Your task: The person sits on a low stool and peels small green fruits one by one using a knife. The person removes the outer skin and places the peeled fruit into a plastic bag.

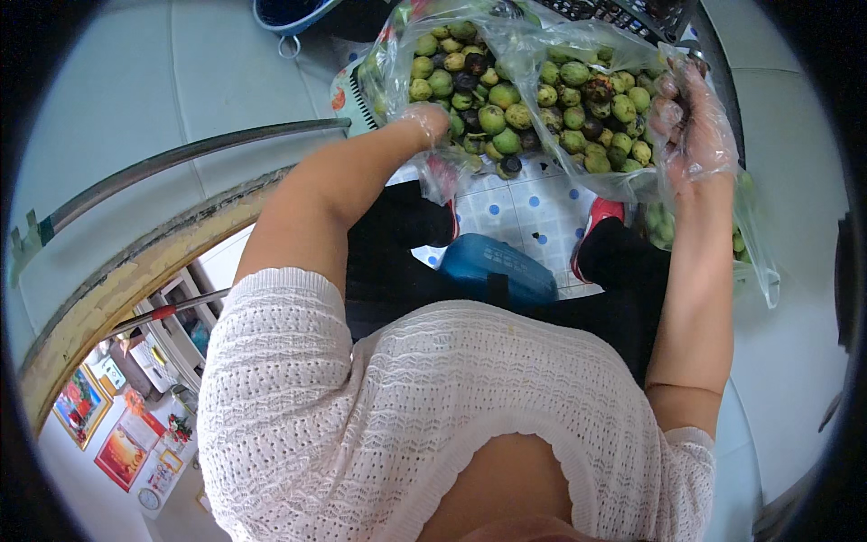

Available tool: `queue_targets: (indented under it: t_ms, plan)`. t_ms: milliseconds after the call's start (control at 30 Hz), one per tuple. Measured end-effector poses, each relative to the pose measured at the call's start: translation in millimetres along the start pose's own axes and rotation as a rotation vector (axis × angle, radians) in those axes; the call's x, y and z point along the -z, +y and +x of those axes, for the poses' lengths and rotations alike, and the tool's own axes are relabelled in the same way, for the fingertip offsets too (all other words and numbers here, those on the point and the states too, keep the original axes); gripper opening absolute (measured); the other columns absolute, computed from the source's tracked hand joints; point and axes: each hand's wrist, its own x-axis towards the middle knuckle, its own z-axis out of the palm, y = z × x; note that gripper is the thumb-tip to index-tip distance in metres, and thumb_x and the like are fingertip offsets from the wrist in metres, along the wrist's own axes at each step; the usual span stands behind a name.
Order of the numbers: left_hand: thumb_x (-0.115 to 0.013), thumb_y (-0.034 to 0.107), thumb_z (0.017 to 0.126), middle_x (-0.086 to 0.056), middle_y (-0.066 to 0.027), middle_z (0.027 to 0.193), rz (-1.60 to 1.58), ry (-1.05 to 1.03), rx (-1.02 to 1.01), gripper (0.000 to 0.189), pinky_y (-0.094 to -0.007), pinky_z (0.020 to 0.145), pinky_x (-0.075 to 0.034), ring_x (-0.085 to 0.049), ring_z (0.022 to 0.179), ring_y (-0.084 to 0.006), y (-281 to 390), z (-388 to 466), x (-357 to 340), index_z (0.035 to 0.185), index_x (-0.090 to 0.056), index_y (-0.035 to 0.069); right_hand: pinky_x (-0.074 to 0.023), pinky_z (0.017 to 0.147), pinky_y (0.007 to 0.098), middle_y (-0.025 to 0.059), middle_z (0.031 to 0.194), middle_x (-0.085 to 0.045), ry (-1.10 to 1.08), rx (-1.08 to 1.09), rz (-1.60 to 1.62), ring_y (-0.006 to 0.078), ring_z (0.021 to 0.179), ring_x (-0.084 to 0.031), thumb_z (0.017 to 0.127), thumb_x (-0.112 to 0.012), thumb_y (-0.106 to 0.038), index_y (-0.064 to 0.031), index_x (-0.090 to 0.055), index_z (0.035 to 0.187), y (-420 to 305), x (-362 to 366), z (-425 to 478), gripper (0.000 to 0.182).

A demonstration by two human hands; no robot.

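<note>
My left hand [430, 125], in a clear plastic glove, is curled at the left edge of a clear plastic bag [518, 57]; its fingertips are hidden. On the opposite side my right hand [698, 125], gloved the same way, grips the bag's right edge with bent fingers. Between both hands lie many round green fruits [504, 95], some blotched brown or black. A fold of the plastic divides them into a left and a right heap. One blackened fruit [509, 167] sits at the near edge of the left heap.
Below my right wrist stands another clear bag [660, 223] of green fruits. A blue plastic object [498, 267] bearing writing lies between my legs on the dotted floor [494, 200]. A black crate [626, 17], a blue container [291, 20] and a metal rail [196, 152] surround the spot.
</note>
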Motion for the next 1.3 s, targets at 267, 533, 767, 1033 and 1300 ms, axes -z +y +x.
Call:
queue_targets:
  t_ms: [267, 533, 767, 1033, 1300]
  plan:
    - [-0.06, 0.018, 0.071, -0.054, -0.0164, 0.108, -0.045, 0.042, 0.214, 0.035, -0.0366, 0.079, -0.046, -0.053, 0.101, -0.0283, 22, 9, -17, 0.105, -0.057, 0.009, -0.0371, 0.046, 0.0223, 0.0043, 0.075, -0.054, 0.036, 0.048, -0.076, 0.01, 0.054, -0.046, 0.082, -0.056, -0.027, -0.0063, -0.052, 0.097, -1, 6, 0, 0.025]
    - [-0.069, 0.025, 0.07, -0.054, -0.0139, 0.106, -1.288, 0.279, 0.304, 0.059, -0.0307, 0.083, -0.043, -0.054, 0.094, -0.0225, 22, -60, 81, 0.119, -0.041, 0.009, -0.0416, 0.055, 0.0231, 0.0055, 0.083, -0.058, -0.085, 0.123, -0.805, 0.0104, 0.062, -0.052, 0.083, -0.051, -0.036, -0.0072, -0.05, 0.114, 9, -6, -16, 0.043]
    - [-0.063, 0.006, 0.076, -0.053, -0.0095, 0.096, -2.061, 0.498, -0.108, 0.053, -0.0265, 0.071, -0.046, -0.054, 0.082, -0.0184, 40, -103, 105, 0.12, -0.034, 0.011, -0.0397, 0.087, 0.0314, 0.0148, 0.111, -0.054, -0.325, 0.359, -0.833, 0.0252, 0.099, -0.054, 0.075, -0.063, -0.029, -0.0041, -0.041, 0.118, 65, -13, -11, 0.055]
    - [-0.052, 0.019, 0.084, -0.051, -0.0108, 0.103, -2.322, 0.563, -0.25, 0.036, -0.0284, 0.066, -0.046, -0.054, 0.084, -0.02, 71, -111, 95, 0.115, -0.038, 0.007, -0.0333, 0.042, 0.0202, 0.0012, 0.078, -0.05, -0.498, -0.22, -0.552, 0.0069, 0.051, -0.044, 0.075, -0.064, -0.02, -0.0071, -0.045, 0.107, 78, -54, -33, 0.039]
    - [-0.051, 0.032, 0.085, -0.054, -0.0133, 0.098, -2.724, 0.476, 0.11, 0.038, -0.0303, 0.052, -0.05, -0.058, 0.076, -0.0256, 29, -54, 50, 0.11, -0.043, 0.004, -0.0331, 0.04, 0.0211, -0.0016, 0.074, -0.048, -0.284, -0.272, -0.385, 0.0075, 0.05, -0.043, 0.075, -0.065, -0.022, -0.0108, -0.047, 0.099, 81, -43, -16, 0.032]
